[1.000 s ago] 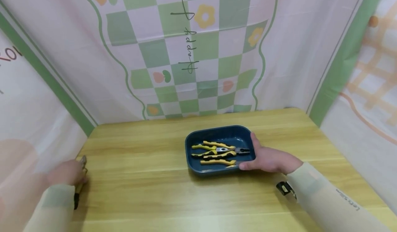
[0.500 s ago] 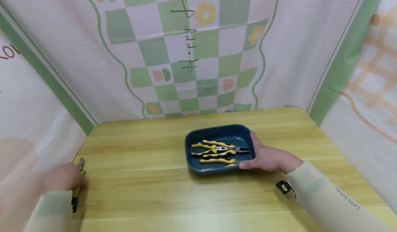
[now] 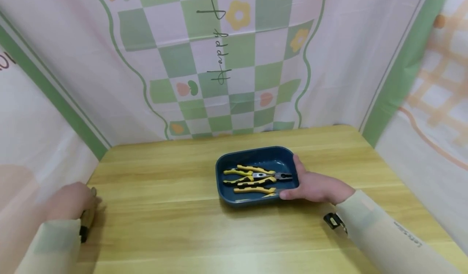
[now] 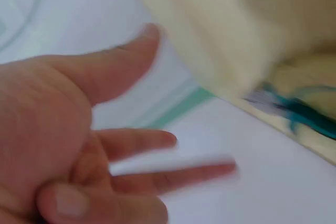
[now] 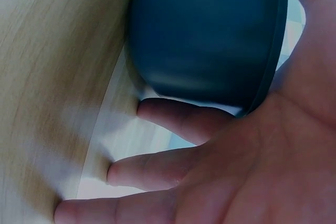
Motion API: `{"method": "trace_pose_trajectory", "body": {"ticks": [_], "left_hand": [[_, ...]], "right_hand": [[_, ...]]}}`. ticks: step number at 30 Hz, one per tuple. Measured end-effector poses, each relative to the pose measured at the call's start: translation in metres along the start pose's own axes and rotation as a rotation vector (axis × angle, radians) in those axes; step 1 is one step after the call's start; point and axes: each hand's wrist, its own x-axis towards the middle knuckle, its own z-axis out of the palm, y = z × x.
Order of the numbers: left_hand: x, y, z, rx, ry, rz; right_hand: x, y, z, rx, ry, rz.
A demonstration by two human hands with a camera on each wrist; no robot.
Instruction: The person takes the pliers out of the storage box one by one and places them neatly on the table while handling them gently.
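Observation:
A dark blue rectangular tray (image 3: pixel 224 196) stands on the table, with several yellow-and-black-handled pliers (image 3: pixel 256 175) in it. My right hand (image 3: pixel 316 185) holds its right end, thumb on the near side and a finger at the far corner. In the right wrist view, other fingers (image 5: pixel 152 169) stretch down to the tabletop below the tray. At the table's left edge is my left hand (image 3: pixel 69 201), thumb and some fingers spread. Another pair of pliers (image 3: pixel 87 221) lies beside it, partly covered in the head view. In the left wrist view these blurred pliers (image 4: pixel 302 111) sit apart from the fingertips.
The wooden table (image 3: pixel 164 225) reaches a patterned cloth (image 3: pixel 241 62) hanging behind it. More cloth hangs at the left and right sides. A small black device (image 3: pixel 333 221) hangs under the right sleeve.
My left hand has shifted slightly left, and the pliers beside it lie a little farther left too. My right hand keeps its hold on the tray. The head view has turned slightly.

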Motion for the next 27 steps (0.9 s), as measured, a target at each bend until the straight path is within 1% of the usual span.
{"method": "trace_pose_trajectory", "body": {"ticks": [2,4,7,10,12,14,16,20,24,27], "left_hand": [[0.003,0.012,-0.011,-0.015,0.018,0.016],[0.007,0.028,-0.019,-0.026,0.023,0.031],[0.011,0.060,-0.026,-0.024,0.055,0.092],[0.013,0.094,-0.031,-0.003,0.080,0.168],[0.013,0.116,-0.032,0.012,0.108,0.237],[0.013,0.138,-0.034,0.026,0.121,0.294],[0.011,0.158,-0.035,0.038,0.127,0.335],[0.009,0.198,-0.036,0.032,0.155,0.416],[0.009,0.232,-0.031,0.007,0.200,0.518],[0.012,0.253,-0.024,-0.017,0.185,0.570]], "right_hand": [[0.000,0.000,0.000,0.004,0.000,0.003],[0.000,0.000,0.000,0.007,-0.001,0.011],[0.000,0.000,-0.001,0.008,-0.003,0.023],[0.000,-0.001,-0.001,0.005,-0.004,0.027],[0.000,-0.001,-0.001,0.008,-0.007,0.024],[0.000,-0.001,0.000,0.012,-0.008,0.017],[0.000,0.000,0.000,0.017,-0.005,0.011],[0.000,0.001,0.000,0.015,-0.004,0.007],[0.000,0.000,0.000,0.010,-0.004,0.014],[0.000,-0.001,-0.001,0.006,-0.005,0.018]]}}
